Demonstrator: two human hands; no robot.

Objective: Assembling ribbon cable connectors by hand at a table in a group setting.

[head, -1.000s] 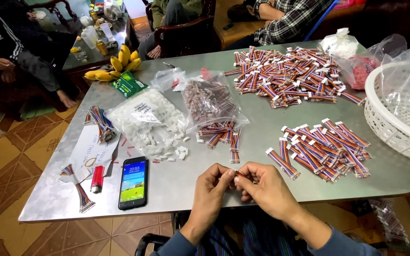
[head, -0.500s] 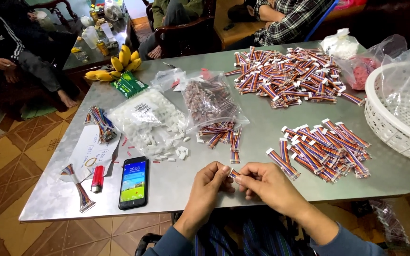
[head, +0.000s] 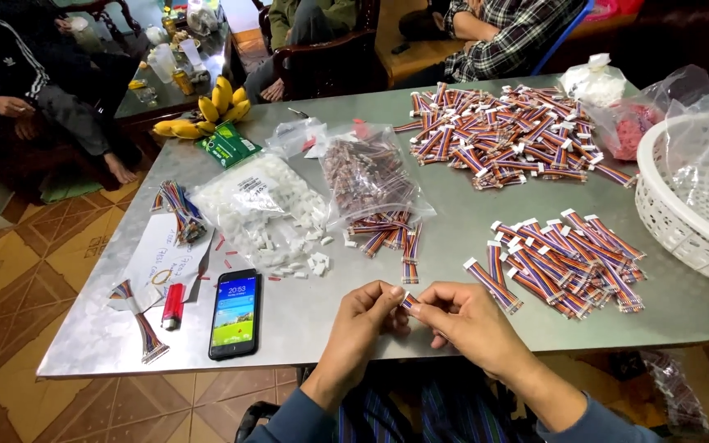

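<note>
Dull grey metal desk (head: 453, 246), brushed and slightly shiny. Flat striped ribbon cables with white plastic ends in loose pile (head: 564, 262) just right of hands; clear crinkled bag of small white connectors (head: 260, 213) further left. Left hand (head: 363, 316) and right hand (head: 461, 316) close together at near desk edge — both grips pinched tight on one short cable piece (head: 409, 302) between fingertips, other fingers curled.

From my hands (head: 420, 316), bare counter (head: 305, 316) runs toward 9 o'clock until the phone (head: 234, 312). At 12 o'clock loose cables (head: 387, 236) and a bag (head: 371, 176) block; at 2 o'clock a cable pile (head: 564, 262) crowds in.
</note>
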